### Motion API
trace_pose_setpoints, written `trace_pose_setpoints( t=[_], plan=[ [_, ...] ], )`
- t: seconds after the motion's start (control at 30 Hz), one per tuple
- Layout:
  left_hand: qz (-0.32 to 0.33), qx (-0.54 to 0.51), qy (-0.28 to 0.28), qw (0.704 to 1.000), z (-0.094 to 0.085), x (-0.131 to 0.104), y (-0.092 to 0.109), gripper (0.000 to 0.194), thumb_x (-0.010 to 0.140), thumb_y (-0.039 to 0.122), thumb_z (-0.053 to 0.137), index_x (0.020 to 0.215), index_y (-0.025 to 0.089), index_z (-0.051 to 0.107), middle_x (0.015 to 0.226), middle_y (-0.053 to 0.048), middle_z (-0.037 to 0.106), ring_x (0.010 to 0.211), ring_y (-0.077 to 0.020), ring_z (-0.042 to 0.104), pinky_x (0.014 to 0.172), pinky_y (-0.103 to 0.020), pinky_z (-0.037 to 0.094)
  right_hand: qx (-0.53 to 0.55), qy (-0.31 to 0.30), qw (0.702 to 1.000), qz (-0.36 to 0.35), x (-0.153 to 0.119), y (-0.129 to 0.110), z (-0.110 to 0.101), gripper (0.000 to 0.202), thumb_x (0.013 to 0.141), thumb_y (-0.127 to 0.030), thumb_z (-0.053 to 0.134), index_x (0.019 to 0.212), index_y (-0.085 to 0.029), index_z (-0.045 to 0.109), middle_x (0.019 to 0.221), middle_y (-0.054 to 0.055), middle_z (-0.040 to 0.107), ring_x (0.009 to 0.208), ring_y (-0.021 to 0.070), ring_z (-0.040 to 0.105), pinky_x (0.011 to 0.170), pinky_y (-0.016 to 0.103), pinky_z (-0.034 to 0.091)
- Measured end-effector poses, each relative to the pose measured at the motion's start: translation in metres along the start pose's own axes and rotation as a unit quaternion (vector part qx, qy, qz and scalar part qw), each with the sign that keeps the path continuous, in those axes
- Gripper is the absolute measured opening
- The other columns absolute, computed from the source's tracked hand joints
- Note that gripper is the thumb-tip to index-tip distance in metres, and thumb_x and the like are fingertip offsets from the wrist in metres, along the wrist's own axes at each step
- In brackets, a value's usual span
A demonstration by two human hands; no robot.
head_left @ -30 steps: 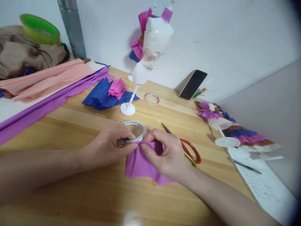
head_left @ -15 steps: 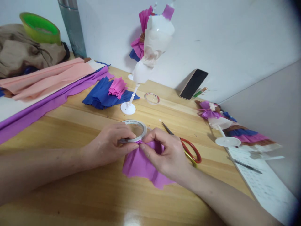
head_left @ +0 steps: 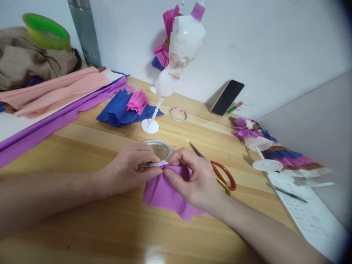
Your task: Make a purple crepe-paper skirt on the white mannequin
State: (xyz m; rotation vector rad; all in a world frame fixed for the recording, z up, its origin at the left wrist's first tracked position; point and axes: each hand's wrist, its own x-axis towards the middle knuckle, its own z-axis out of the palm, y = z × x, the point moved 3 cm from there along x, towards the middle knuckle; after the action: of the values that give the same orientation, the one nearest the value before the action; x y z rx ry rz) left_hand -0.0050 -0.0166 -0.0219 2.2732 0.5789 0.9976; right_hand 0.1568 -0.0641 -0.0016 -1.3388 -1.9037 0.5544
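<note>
A piece of purple crepe paper (head_left: 167, 194) hangs from its gathered top edge over the wooden table. My left hand (head_left: 132, 163) is closed on a roll of tape (head_left: 169, 152), its thumb against the paper's gathered edge. From the other side, my right hand (head_left: 194, 176) pinches that edge between thumb and index finger, close to the roll. Scissors (head_left: 224, 172) with one red and one yellowish handle lie behind my right hand, partly covered by it.
Behind the hands stands a white mannequin form (head_left: 187, 40) on a round base. Blue crepe paper (head_left: 117, 110) and pink crepe paper (head_left: 138, 102) lie left of it. A phone (head_left: 228, 97) leans on the wall. At right lies a ruffled doll dress (head_left: 288, 156) on a stand.
</note>
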Motion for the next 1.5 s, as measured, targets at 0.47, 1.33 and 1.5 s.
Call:
trace_pose_setpoints(
  t=[0.47, 1.33, 1.5],
  plan=[
    [-0.018, -0.001, -0.005, 1.000, 0.000, -0.001, -0.002, 0.016, 0.087, 0.022, 0.061, 0.073, 0.017, 0.064, 0.063, -0.001, 0.062, 0.063, -0.0126, 0.055, 0.057, -0.023, 0.043, -0.037, 0.005, 0.998, -0.053, -0.001, -0.005, 0.000, 0.014, 0.079, -0.012, 0.059, 0.067, -0.019, 0.057, 0.059, -0.003, 0.059, 0.050, 0.0086, 0.049, 0.049, 0.021, 0.040],
    [0.130, 0.085, 0.061, 0.986, -0.009, -0.002, 0.003, 0.042, 0.093, 0.049, 0.053, 0.122, 0.020, 0.054, 0.123, -0.014, 0.063, 0.119, -0.0254, 0.054, 0.105, -0.044, 0.041, 0.135, -0.016, 0.988, 0.076, 0.006, 0.017, 0.000, 0.014, 0.085, -0.033, 0.064, 0.093, -0.021, 0.063, 0.065, -0.002, 0.060, 0.055, 0.0130, 0.053, 0.052, 0.024, 0.039],
    [-0.020, 0.039, 0.141, 0.989, -0.022, -0.005, 0.000, 0.048, 0.089, 0.051, 0.058, 0.125, 0.020, 0.052, 0.123, -0.013, 0.059, 0.115, -0.0271, 0.055, 0.099, -0.043, 0.046, 0.243, 0.023, 0.957, 0.159, 0.011, 0.023, -0.003, 0.023, 0.078, -0.039, 0.070, 0.084, -0.020, 0.059, 0.055, -0.007, 0.047, 0.047, 0.0084, 0.037, 0.045, 0.022, 0.028]
  ],
)
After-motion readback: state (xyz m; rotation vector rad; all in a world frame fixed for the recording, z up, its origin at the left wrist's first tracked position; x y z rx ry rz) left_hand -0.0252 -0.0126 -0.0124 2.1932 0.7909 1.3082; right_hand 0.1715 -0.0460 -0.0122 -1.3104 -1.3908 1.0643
